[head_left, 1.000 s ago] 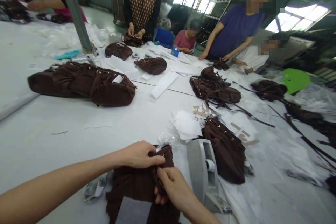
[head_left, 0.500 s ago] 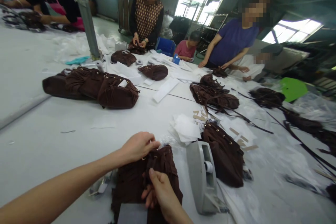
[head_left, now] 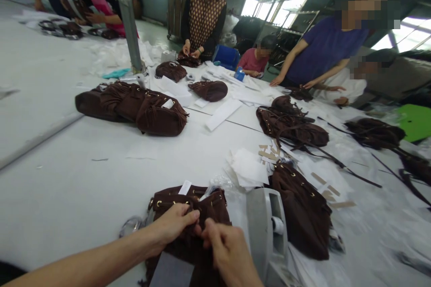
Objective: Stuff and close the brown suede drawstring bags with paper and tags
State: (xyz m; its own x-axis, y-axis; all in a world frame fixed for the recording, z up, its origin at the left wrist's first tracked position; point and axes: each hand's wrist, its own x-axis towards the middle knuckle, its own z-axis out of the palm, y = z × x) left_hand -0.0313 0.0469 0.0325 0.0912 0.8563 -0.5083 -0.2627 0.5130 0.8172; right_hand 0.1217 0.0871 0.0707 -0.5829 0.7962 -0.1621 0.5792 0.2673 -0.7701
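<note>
1. The brown bag [head_left: 193, 251] lies on the counter [head_left: 67, 215], directly beneath both grips, its eyeletted opening beyond them.
2. The left grip [head_left: 178, 224] has thumb and fingers pinched together on the bag's front, just below the eyelets.
3. The right grip [head_left: 230, 249] sits just beside the left one, fingers curled in; whether it clamps any of the bag cannot be told.
4. A white tag [head_left: 185, 187] sticks up from the opening beyond the left grip, and a gray sheet [head_left: 172, 270] lies on the bag below it.
5. Right of the right grip stands a gray tape dispenser [head_left: 257, 217], with a second bag [head_left: 305, 215] past it.
6. White papers [head_left: 249, 168] lie beyond the right grip.
7. Well beyond the left grip lie bunched bags [head_left: 131, 107].
</note>
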